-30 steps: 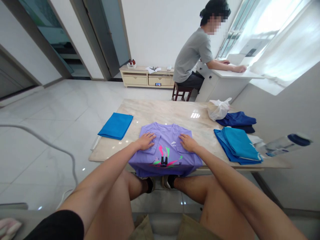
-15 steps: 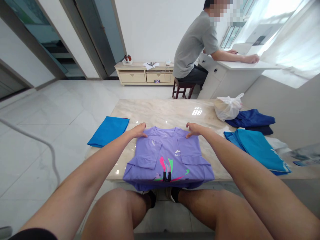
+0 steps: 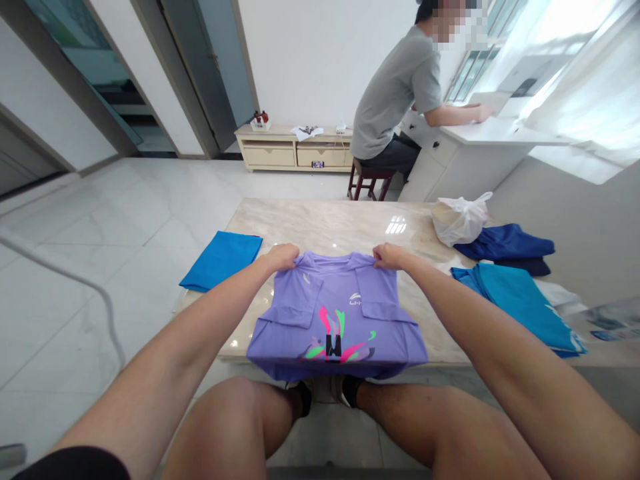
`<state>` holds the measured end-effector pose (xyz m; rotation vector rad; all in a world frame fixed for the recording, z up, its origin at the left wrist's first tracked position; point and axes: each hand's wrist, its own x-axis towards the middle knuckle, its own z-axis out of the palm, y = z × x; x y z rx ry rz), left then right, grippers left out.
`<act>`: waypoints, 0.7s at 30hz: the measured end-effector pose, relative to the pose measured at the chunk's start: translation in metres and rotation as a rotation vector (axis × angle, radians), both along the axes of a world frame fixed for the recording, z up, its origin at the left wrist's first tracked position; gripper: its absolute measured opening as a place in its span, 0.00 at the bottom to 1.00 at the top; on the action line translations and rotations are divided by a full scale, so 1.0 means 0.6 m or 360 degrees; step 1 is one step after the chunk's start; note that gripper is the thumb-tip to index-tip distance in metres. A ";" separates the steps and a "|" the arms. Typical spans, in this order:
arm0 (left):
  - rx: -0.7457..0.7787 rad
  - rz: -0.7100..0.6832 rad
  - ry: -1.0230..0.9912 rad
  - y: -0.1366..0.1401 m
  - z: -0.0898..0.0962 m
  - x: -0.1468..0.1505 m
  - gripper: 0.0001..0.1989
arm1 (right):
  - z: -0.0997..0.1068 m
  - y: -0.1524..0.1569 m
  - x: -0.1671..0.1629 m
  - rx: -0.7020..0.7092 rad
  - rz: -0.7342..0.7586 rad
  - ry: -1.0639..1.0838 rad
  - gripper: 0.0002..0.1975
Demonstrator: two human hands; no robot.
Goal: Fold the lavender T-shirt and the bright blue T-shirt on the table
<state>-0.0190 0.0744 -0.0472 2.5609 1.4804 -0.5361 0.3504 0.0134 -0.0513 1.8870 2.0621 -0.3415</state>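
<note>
A purple T-shirt (image 3: pixel 340 293) lies front side up on the marble-topped table (image 3: pixel 320 217), its sleeves folded inward over the chest. Its collar points away from me, and the lower part hangs over the table's near edge. A pink, green and black print runs across the front. My left hand (image 3: pixel 285 256) is closed on the left shoulder of the shirt, beside the collar. At the opposite shoulder my right hand (image 3: pixel 389 256) pinches the fabric. Between the hands the collar area is slightly raised.
A folded blue cloth (image 3: pixel 221 260) lies at the table's left edge. To the right are folded teal clothing (image 3: pixel 525 303), dark blue clothing (image 3: pixel 507 241) and a white plastic bag (image 3: pixel 459 219). Beyond the table, a person (image 3: pixel 395 93) in grey sits on a stool (image 3: pixel 371 179).
Both my hands have closed on the shirt's shoulders, and the fabric there is gathered and pulled slightly. The view has shifted a little. The seated person's hand has moved back on the desk.
</note>
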 end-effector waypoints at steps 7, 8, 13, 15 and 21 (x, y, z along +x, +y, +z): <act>0.0810 0.0256 -0.0421 0.094 0.097 0.000 0.14 | 0.089 0.084 0.009 0.1056 -0.0254 0.0198 0.13; 0.0960 0.0250 -0.0545 0.111 0.112 0.001 0.13 | 0.107 0.098 0.015 0.1235 -0.0222 0.0268 0.13; 0.1260 0.0116 -0.0897 0.133 0.154 -0.002 0.09 | 0.167 0.118 0.038 0.1595 -0.0079 0.0421 0.13; 0.1233 0.0101 -0.0912 0.102 0.142 -0.012 0.08 | 0.161 0.091 0.042 0.1575 0.0004 0.0412 0.09; 0.0848 -0.0116 -0.0807 -0.048 0.040 -0.078 0.08 | 0.068 -0.074 0.031 0.1113 0.0287 0.0482 0.12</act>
